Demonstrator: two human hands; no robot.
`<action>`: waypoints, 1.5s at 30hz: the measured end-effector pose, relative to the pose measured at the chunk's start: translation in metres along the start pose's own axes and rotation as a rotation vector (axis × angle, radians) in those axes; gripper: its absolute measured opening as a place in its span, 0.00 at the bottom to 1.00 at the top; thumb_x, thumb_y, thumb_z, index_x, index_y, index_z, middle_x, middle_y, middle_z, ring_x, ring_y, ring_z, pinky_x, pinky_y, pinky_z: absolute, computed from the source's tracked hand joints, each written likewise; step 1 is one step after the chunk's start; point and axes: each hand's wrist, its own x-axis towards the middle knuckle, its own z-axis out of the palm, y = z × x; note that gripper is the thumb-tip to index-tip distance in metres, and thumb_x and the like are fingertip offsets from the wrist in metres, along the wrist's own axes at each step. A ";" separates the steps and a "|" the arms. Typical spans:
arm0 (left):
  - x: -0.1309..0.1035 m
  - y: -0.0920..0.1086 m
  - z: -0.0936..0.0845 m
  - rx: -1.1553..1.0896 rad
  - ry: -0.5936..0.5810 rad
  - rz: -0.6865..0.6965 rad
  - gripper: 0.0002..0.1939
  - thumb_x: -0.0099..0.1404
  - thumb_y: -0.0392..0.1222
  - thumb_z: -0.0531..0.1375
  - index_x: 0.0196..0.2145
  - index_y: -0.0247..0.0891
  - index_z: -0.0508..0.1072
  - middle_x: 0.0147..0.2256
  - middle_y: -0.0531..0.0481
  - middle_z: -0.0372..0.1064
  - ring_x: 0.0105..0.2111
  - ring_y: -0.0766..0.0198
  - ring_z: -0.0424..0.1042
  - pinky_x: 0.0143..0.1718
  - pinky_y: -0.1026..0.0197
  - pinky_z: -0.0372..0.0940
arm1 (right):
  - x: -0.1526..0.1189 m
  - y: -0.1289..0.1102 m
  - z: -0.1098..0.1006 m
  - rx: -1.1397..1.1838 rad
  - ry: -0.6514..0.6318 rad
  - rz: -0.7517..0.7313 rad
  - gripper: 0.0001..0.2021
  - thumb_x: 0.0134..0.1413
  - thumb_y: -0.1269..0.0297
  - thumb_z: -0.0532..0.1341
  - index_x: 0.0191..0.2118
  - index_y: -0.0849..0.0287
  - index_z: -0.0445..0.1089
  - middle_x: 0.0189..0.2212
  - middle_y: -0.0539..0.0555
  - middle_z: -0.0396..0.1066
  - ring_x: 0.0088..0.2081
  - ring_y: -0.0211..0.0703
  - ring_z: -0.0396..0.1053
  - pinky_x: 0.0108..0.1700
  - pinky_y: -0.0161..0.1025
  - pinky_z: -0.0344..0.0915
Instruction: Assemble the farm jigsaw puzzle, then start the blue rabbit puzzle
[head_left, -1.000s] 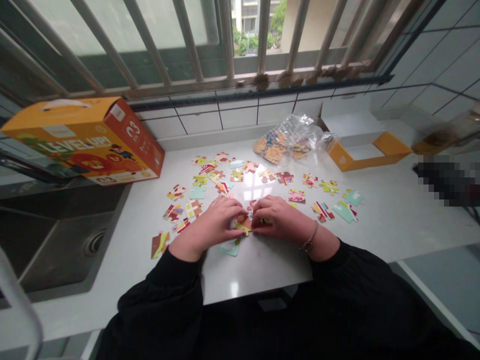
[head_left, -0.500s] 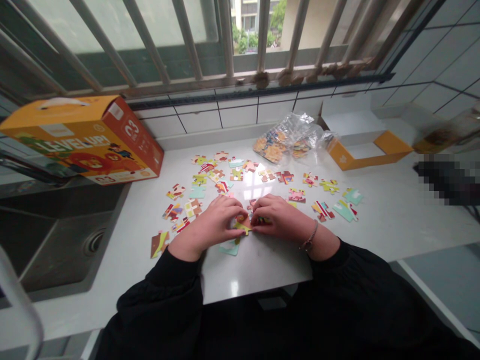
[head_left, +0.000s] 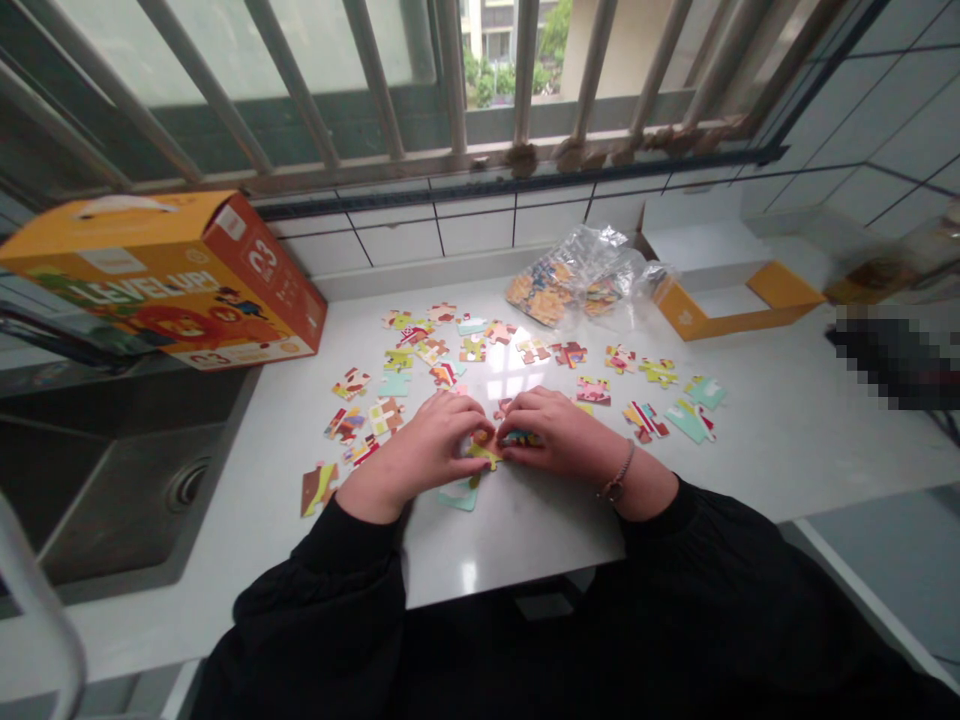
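Note:
My left hand (head_left: 442,440) has its thumb and fingers closed on a yellow-green puzzle piece (head_left: 484,453) above the white counter. Close on its right, my right hand (head_left: 544,430) is curled round another puzzle piece (head_left: 525,438), mostly covered by the fingers. The two pieces are near each other; whether they are joined is hidden. A pale green piece (head_left: 457,494) lies just below my left hand. Several loose pieces are spread beyond and beside both hands, among them a brown and green one (head_left: 319,488) at the left and a striped one (head_left: 645,421) at the right.
An orange box (head_left: 172,280) stands at the back left, beside a dark sink (head_left: 112,490). Clear plastic bags of pieces (head_left: 551,290) lie at the back, next to an open orange and white box part (head_left: 742,318). A barred window (head_left: 450,90) is behind the counter.
The fingers of my right hand have shifted slightly, and more of the blue and yellow on its piece shows. My left hand has barely moved.

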 end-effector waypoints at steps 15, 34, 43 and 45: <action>-0.004 -0.020 -0.011 0.108 0.358 -0.209 0.11 0.77 0.32 0.57 0.48 0.41 0.79 0.49 0.44 0.79 0.54 0.50 0.76 0.61 0.43 0.70 | 0.001 -0.012 -0.010 -0.093 0.149 -0.025 0.05 0.74 0.67 0.65 0.44 0.55 0.80 0.44 0.57 0.80 0.47 0.50 0.71 0.51 0.47 0.65; 0.004 -0.013 0.008 0.022 0.188 -0.015 0.04 0.76 0.44 0.67 0.44 0.43 0.82 0.46 0.45 0.81 0.51 0.51 0.76 0.59 0.45 0.70 | -0.071 -0.129 0.070 -0.275 0.014 -0.016 0.21 0.73 0.46 0.69 0.60 0.55 0.75 0.68 0.59 0.76 0.62 0.60 0.71 0.57 0.56 0.67; 0.005 -0.017 0.015 0.063 0.092 -0.069 0.15 0.70 0.53 0.76 0.48 0.45 0.82 0.49 0.46 0.79 0.53 0.49 0.75 0.55 0.47 0.65 | -0.084 -0.130 0.063 -0.239 0.038 -0.031 0.08 0.76 0.56 0.67 0.44 0.53 0.74 0.55 0.55 0.83 0.48 0.51 0.75 0.52 0.51 0.68; 0.005 -0.018 0.015 0.061 0.077 -0.069 0.14 0.70 0.52 0.75 0.48 0.45 0.82 0.49 0.46 0.79 0.53 0.49 0.74 0.55 0.47 0.64 | -0.084 -0.129 0.064 -0.235 0.059 -0.006 0.07 0.74 0.58 0.67 0.43 0.54 0.74 0.51 0.56 0.83 0.46 0.51 0.74 0.50 0.50 0.69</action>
